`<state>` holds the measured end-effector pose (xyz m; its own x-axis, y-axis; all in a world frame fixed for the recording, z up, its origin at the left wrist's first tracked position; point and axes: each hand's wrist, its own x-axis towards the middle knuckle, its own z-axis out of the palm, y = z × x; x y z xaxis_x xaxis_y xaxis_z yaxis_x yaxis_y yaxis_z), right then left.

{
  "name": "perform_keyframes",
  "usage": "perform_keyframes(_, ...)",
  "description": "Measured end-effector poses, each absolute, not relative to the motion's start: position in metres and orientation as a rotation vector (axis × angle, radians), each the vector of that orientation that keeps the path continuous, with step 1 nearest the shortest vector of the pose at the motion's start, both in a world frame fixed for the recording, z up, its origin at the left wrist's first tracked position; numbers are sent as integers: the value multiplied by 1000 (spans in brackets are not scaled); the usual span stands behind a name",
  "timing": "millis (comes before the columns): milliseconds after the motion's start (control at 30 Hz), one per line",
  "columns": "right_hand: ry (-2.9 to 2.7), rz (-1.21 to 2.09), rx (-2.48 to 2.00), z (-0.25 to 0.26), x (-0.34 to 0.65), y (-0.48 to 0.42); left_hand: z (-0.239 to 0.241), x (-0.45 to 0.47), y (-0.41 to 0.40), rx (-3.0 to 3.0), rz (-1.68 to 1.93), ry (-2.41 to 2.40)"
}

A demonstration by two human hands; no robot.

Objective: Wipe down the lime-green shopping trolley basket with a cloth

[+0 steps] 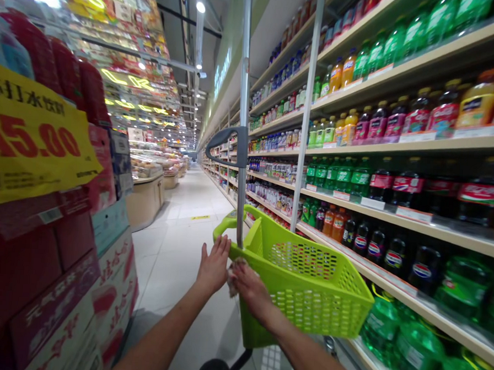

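A bright green shopping basket [302,312] with a perforated wall stands in the middle, with a metal pole [244,85] rising at its near left corner. Along the basket's left corner rests my left hand [214,263], its fingers stretched out and holding nothing. My right hand [250,287] presses a crumpled, pale brownish cloth [232,278] against the basket's outer wall, just below the rim. Part of the cloth is hidden under the fingers. A grey loop handle [228,146] is fixed to the pole above both hands.
Shelves of bottled drinks [412,185] line the right side, close to the basket. Stacked drink cartons [108,299] with a yellow price sign [34,135] stand at left. A tiled aisle [179,214] runs ahead past display counters [147,202].
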<state>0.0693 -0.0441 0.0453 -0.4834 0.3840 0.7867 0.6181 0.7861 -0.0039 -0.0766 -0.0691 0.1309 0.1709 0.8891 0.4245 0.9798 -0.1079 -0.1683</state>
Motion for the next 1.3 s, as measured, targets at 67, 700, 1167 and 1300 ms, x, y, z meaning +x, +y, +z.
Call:
perform_keyframes(67, -2108, -317, -794, 49, 64, -39, 130, -77, -69, -2041, -300, -1759)
perform_keyframes(700, -2206, -360, -875, -13, 142, -51, 104, -38, -71, -2069, -550, -1433)
perform_keyframes(1167, -2098, -121, -1208, -25, 213, -72, 101, -1, -66, -2205, -399, -1486)
perform_keyframes(1300, -1921, -132, -1172, 2, 228, -69, 99, 11, -67, -2246, -399, -1439)
